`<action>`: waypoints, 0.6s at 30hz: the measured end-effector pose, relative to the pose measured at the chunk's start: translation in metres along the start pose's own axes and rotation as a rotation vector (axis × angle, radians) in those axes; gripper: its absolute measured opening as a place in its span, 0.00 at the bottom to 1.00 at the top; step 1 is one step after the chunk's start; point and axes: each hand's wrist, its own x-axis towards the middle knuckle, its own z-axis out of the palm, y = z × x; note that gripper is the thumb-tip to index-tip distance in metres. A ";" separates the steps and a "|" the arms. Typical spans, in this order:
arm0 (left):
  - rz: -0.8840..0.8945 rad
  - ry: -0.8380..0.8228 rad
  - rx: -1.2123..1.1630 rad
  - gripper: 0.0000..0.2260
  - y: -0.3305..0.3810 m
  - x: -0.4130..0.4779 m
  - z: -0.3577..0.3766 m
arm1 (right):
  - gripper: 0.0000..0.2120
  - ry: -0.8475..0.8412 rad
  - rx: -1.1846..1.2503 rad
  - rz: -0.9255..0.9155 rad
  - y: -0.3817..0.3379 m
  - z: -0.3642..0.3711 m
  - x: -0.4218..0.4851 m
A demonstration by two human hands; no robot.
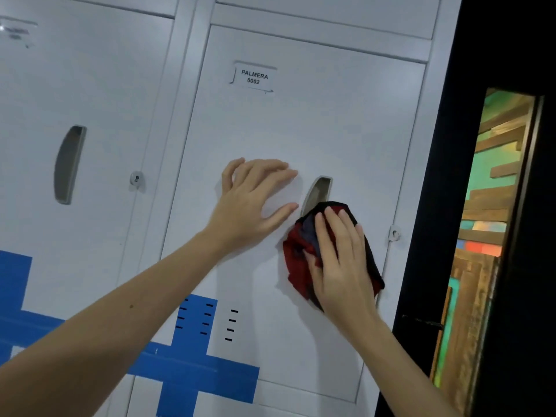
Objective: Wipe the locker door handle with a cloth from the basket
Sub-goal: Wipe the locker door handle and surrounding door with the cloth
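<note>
A white locker door (pixel 301 130) fills the middle, labelled "PALMERA 0002". Its recessed grey handle (pixel 319 191) shows only at the top; the lower part is hidden under a crumpled red, dark blue and black cloth (pixel 296 254). My right hand (pixel 343 260) presses that cloth flat against the door over the handle. My left hand (pixel 252 203) rests open on the door just left of the handle, fingers spread. The basket is not in sight.
A second locker door with its own grey handle (pixel 69 164) and keyhole (pixel 137 178) stands at the left. A keyhole (pixel 394 234) sits right of the cloth. Blue painted blocks (pixel 192 365) cross the lower doors. A black wall (pixel 496 55) and colourful wooden panel (pixel 487 206) border the right.
</note>
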 end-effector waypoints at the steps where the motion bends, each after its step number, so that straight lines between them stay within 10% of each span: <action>1: 0.018 0.015 0.021 0.18 -0.001 -0.002 0.003 | 0.20 0.019 0.031 -0.010 0.005 0.001 0.009; 18: 0.113 0.039 0.168 0.18 -0.009 -0.006 0.007 | 0.19 0.103 0.120 0.112 0.031 -0.007 0.072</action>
